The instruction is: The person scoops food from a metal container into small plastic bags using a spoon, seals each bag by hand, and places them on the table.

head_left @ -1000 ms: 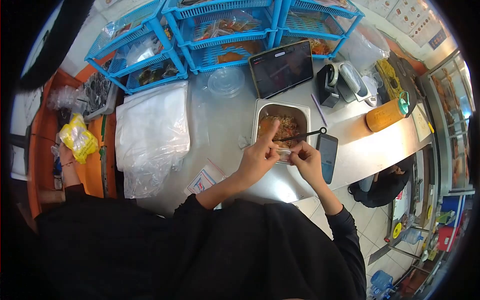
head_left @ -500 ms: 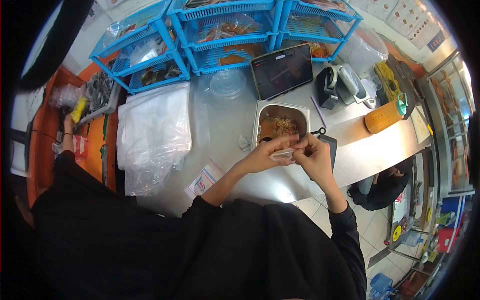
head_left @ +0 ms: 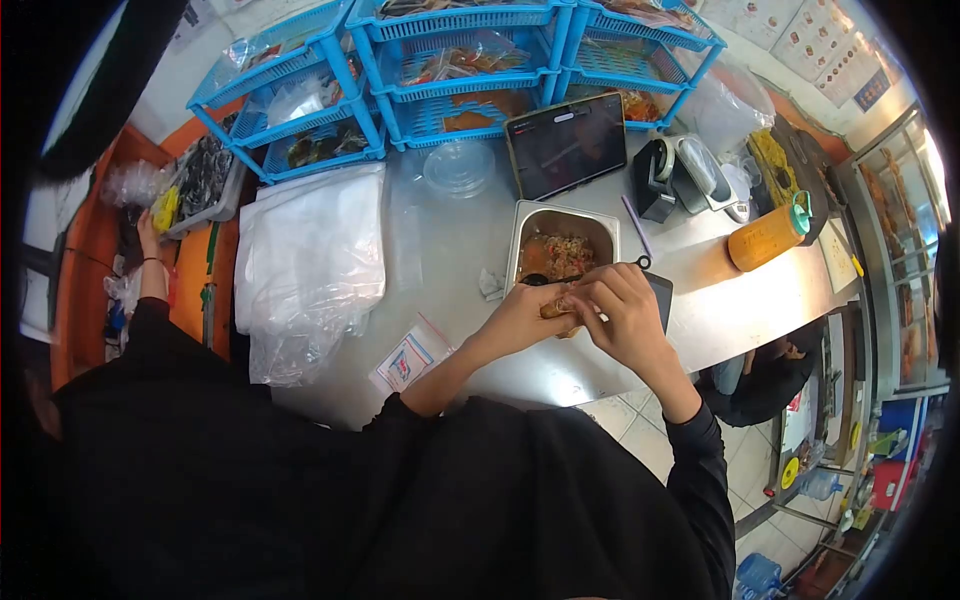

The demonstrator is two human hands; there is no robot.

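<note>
My left hand [head_left: 518,322] and my right hand [head_left: 627,312] meet over the steel counter [head_left: 450,250], just in front of a metal tray [head_left: 520,225] of reddish-brown chopped food. Both hands pinch a small clear bag [head_left: 556,305] with brown food in it. My right hand's fingers curl over the bag's top; my left thumb and fingers hold its left side. A black spoon lies in the tray, its ring end [head_left: 643,262] showing past my right hand. A dark phone [head_left: 661,290] lies partly under my right hand.
Blue basket racks [head_left: 450,60] stand at the back, with a tablet [head_left: 566,145], a tape dispenser [head_left: 655,170] and an orange bottle [head_left: 770,235] near them. A pile of clear bags [head_left: 300,260] lies left; a printed sachet [head_left: 405,362] near it. A co-worker's hand [head_left: 150,235] reaches at far left.
My hands have closed together around the small bag, which now shows brown food in it. The co-worker's hand at far left has put down the yellow packet and moved up.
</note>
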